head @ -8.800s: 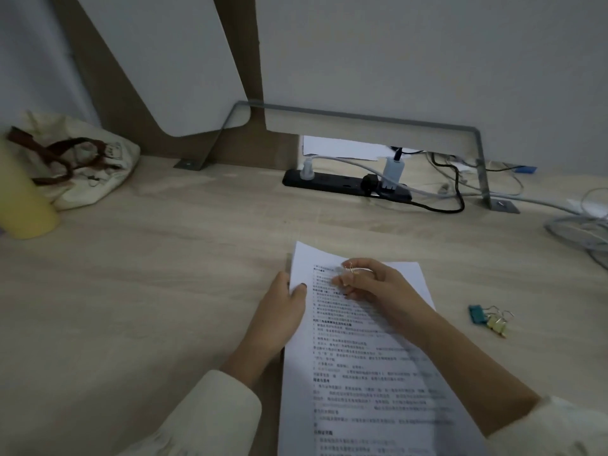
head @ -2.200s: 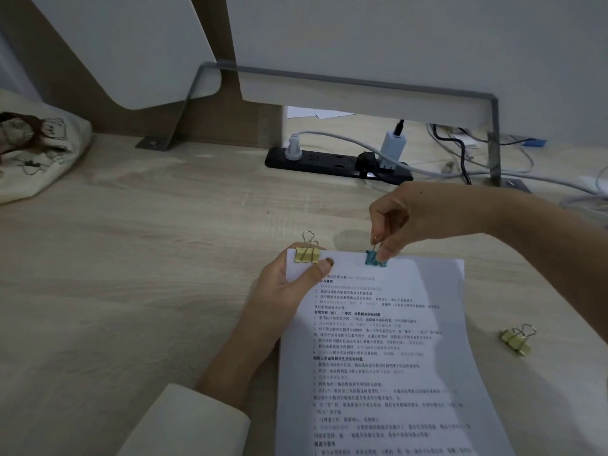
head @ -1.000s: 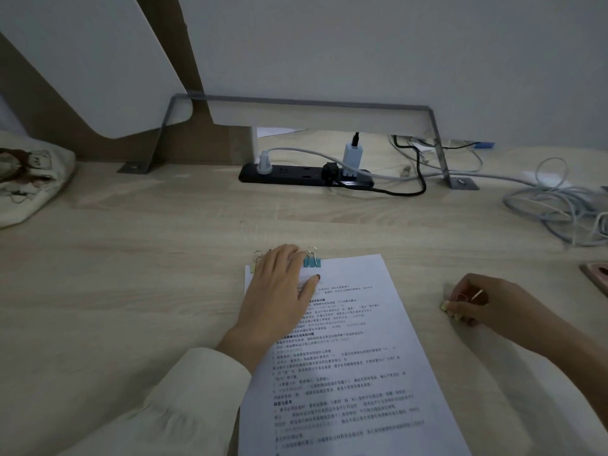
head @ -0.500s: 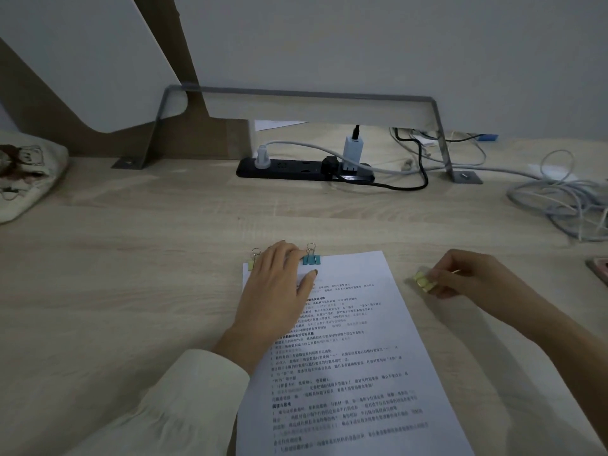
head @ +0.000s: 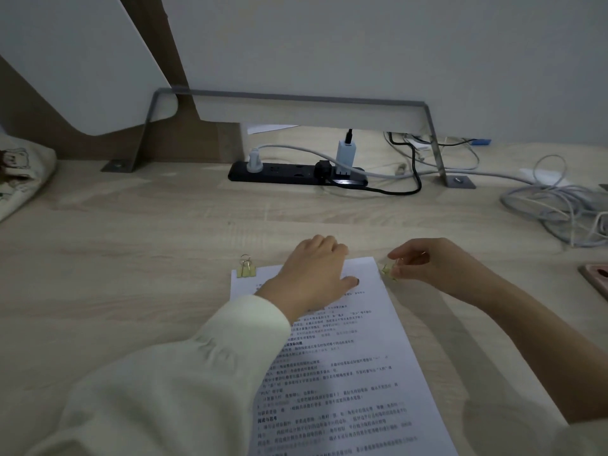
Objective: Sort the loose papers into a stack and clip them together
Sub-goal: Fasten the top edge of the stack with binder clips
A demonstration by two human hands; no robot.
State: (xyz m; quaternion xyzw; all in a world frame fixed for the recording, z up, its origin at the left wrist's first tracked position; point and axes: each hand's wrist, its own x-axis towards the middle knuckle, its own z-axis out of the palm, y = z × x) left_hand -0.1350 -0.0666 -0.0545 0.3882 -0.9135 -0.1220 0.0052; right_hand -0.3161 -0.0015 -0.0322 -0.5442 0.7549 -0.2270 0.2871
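The papers are lying on the desk, the left hand pressing flat on them, fingers together, and covering the middle of their top edge; a clip is gripping their 11 o'clock corner. The right hand is pinching a second clip just beside the 1 o'clock corner; a power strip is sitting at 12 o'clock, cables at 2, a bag at 10.

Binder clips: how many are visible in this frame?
2. One yellow clip is on the paper stack's top left corner; the right hand pinches a second clip beside the top right corner. The left hand may hide more.
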